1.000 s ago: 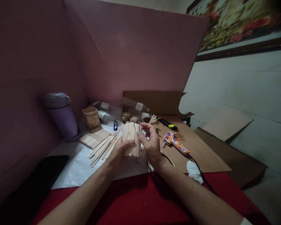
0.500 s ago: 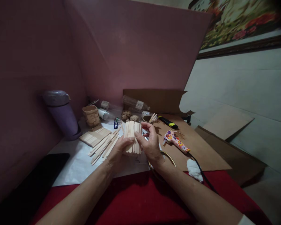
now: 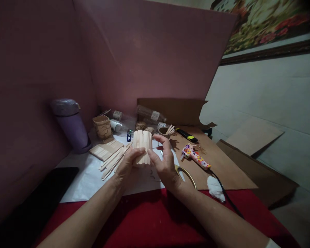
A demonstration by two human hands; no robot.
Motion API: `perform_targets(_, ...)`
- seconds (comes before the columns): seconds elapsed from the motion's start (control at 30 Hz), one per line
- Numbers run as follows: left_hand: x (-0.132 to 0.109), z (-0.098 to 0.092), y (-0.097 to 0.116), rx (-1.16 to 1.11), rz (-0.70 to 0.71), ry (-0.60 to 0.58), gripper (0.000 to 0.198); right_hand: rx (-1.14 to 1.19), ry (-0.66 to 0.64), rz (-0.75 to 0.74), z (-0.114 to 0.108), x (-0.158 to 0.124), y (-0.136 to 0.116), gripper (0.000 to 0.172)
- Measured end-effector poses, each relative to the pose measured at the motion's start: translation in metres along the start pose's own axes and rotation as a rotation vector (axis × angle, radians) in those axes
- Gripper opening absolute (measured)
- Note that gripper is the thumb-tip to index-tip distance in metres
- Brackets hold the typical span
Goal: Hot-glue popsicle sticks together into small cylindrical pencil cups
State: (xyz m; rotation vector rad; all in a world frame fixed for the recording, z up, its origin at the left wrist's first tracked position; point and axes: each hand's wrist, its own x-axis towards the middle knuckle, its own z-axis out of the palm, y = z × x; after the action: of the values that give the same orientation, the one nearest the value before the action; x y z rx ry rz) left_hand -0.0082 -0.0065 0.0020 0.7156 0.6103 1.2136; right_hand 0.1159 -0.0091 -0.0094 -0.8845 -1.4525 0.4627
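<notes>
Craft sticks stand upright side by side, forming a curved wall like the outside of a small cup. My left hand is closed on its left side, thumb across the front; the fingers behind are hidden. On the right side, my right hand has its fingers curved and spread, its thumb tip at the lower right edge of the sticks. Loose craft sticks and a banded bundle of them lie left of my hands. Scissors with a gold-coloured handle lie partly behind my right wrist.
A patterned glue gun, a cutter knife and a white crumpled wad are to the right. At the back are plastic bottles, twine balls and a carved pot. A purple tumbler stands left.
The stick-covered piece has shifted slightly left and up with my left hand. My right thumb has slid from its front to the right edge, and the right fingers have loosened. The view shifted slightly.
</notes>
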Motion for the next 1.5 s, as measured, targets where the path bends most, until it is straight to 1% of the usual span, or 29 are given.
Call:
perform_targets(0.1,0.000,0.000,0.000,-0.008,0.003,0.016,0.047,0.025,-0.060,0.012,0.002,-0.003,-0.001,0.046)
perform_targets(0.2,-0.002,0.002,0.001,-0.023,-0.031,0.048,0.052,0.048,-0.099,0.041,0.004,-0.005,-0.001,0.052)
perform_targets(0.37,-0.005,0.004,0.005,-0.061,-0.082,0.079,0.053,0.173,-0.136,0.112,0.005,-0.006,0.000,0.052)
perform_targets(0.5,-0.005,-0.002,0.004,-0.126,-0.154,0.023,0.048,0.266,-0.155,0.164,0.005,-0.007,0.001,0.054)
perform_targets(0.67,-0.003,-0.007,0.001,-0.185,-0.249,-0.060,0.045,0.309,-0.171,0.186,0.007,-0.008,0.000,0.058)
perform_targets(0.73,-0.002,-0.006,0.000,-0.207,-0.229,-0.055,0.046,0.319,-0.169,0.204,0.007,-0.008,0.000,0.059)
perform_targets(0.83,-0.002,-0.004,-0.001,-0.228,-0.147,-0.002,0.049,0.327,-0.172,0.230,0.008,-0.008,-0.001,0.059)
perform_targets(0.9,-0.002,-0.004,-0.002,-0.218,-0.152,0.014,0.051,0.331,-0.173,0.236,0.008,-0.008,-0.002,0.059)
perform_targets(1.03,-0.006,-0.003,-0.002,-0.178,-0.200,-0.024,0.046,0.336,-0.173,0.233,0.008,-0.009,-0.003,0.060)
perform_targets(1.17,-0.008,-0.004,-0.001,-0.161,-0.197,-0.002,0.040,0.295,-0.171,0.184,0.008,-0.010,-0.002,0.060)
perform_targets(1.37,-0.005,-0.009,-0.003,-0.147,-0.203,-0.027,0.043,0.250,-0.171,0.140,0.009,-0.012,-0.002,0.059)
perform_targets(1.5,-0.004,-0.011,-0.002,-0.144,-0.230,-0.061,0.044,0.261,-0.205,0.133,0.008,-0.012,-0.002,0.060)
